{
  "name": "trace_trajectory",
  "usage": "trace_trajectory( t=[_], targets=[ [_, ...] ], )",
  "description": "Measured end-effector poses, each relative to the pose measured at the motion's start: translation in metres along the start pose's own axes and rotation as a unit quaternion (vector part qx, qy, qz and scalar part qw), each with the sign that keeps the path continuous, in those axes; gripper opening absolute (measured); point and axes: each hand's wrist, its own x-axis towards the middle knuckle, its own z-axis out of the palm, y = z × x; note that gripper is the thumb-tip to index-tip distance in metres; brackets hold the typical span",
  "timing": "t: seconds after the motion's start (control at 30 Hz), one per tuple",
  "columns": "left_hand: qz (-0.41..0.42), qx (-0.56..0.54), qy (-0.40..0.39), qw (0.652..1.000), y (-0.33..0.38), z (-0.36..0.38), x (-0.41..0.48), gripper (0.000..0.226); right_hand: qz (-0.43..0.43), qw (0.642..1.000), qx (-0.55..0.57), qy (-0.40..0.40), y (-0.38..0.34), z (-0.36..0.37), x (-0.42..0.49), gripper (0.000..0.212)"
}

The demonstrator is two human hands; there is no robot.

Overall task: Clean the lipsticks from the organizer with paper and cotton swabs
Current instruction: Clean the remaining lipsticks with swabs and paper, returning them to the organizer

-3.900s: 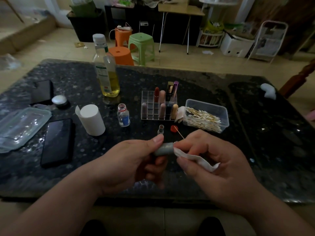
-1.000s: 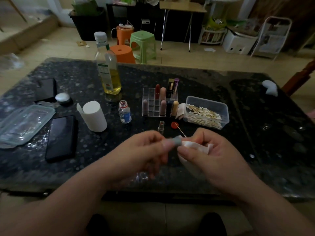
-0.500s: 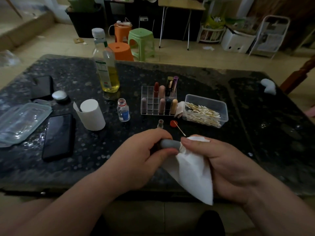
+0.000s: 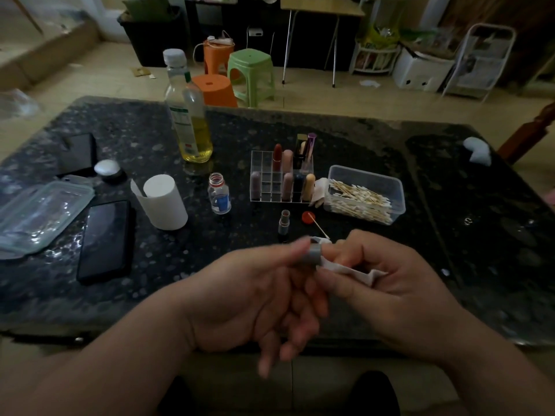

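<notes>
My left hand point(image 4: 255, 298) pinches a grey lipstick cap point(image 4: 313, 256) between thumb and fingers above the table's near edge. My right hand point(image 4: 387, 289) grips a bunched white paper point(image 4: 354, 270) pressed against the cap. Behind them a clear organizer point(image 4: 264, 178) holds several lipsticks point(image 4: 287, 186). The open lipstick base point(image 4: 284, 223) stands upright in front of it, next to a red cap point(image 4: 307, 217) and a used cotton swab point(image 4: 320, 229). A clear box of cotton swabs point(image 4: 363, 195) sits at the organizer's right.
On the dark stone table point(image 4: 480, 235) stand an oil bottle point(image 4: 188, 115), a small glass bottle point(image 4: 220, 197) and a white paper roll point(image 4: 163, 201). Two black phones point(image 4: 105, 238), a clear lid point(image 4: 39, 217) and a round compact point(image 4: 107, 169) lie left. A crumpled tissue point(image 4: 477, 150) lies far right.
The paper hung open from my right hand half a second ago; now it is bunched in the fingers against the cap. My left hand has turned the cap, its lower fingers now spread.
</notes>
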Motion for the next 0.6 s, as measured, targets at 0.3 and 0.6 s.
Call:
trace_trajectory(
  t=[0.3,0.6],
  targets=[
    [0.111,0.179,0.236,0.949,0.001,0.007,-0.004,0.021,0.069,0.991,-0.103,0.054,-0.003,0.006,0.003,0.023],
    [0.211,0.285,0.361,0.863,-0.002,-0.017,-0.005,0.016,0.364,0.802,0.418,0.223,-0.006,0.0,0.014,0.021]
  ],
)
